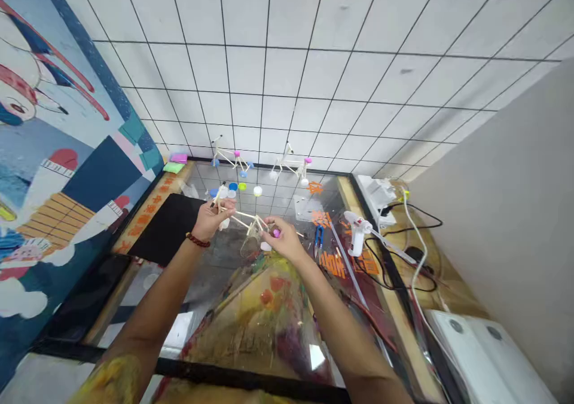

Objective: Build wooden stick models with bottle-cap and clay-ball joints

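Above the glass tabletop, my left hand [212, 217] pinches one end of a small frame of pale thin sticks [244, 215]. My right hand [285, 240] has its fingers closed on the frame's other end. Beside the right fingers shows a pink cap [277, 233], with a white cap [266, 246] just below it. At the left end, a dark-tipped stick rises by the left fingers. Fingers hide part of the joints. Two similar stick frames with coloured caps, one with blue and pink caps [233, 160] and one with white and pink caps [291, 165], stand at the back.
Several loose caps lie behind my hands, among them a yellow cap [243, 186] and a white cap [258, 191]. Blue-handled snips [318, 236] and a white glue gun [357, 232] are to the right, near cords and a power strip. A black mat [165, 227] lies left.
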A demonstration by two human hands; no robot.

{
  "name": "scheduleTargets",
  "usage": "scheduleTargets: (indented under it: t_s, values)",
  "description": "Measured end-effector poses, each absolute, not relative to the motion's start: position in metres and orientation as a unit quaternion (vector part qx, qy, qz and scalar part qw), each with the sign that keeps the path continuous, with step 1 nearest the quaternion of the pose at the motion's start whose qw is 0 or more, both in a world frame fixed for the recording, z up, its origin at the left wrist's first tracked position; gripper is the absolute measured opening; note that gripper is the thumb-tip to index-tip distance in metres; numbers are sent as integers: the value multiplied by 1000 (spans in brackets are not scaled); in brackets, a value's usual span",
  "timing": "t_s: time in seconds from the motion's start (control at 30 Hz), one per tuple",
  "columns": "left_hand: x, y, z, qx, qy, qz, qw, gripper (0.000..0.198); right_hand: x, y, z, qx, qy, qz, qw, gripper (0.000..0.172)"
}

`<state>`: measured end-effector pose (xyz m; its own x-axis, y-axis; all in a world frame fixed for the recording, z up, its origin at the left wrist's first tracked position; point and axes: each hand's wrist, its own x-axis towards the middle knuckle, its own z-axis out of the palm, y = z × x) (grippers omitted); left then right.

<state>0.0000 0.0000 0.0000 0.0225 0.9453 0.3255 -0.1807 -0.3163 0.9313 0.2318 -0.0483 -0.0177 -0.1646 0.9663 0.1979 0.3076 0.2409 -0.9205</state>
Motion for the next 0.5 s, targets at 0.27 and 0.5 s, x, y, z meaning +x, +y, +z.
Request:
scheduleTargets:
  t_s: [0.27, 0.5]
  values:
    - [1, -2, 0, 535, 355, 601, 476, 15, 234, -48, -18, -498, -662, 374, 417, 33]
    - [1, -3, -2, 533, 352, 600, 482, 15, 235, -47, -14, -494, -672, 367, 412, 35]
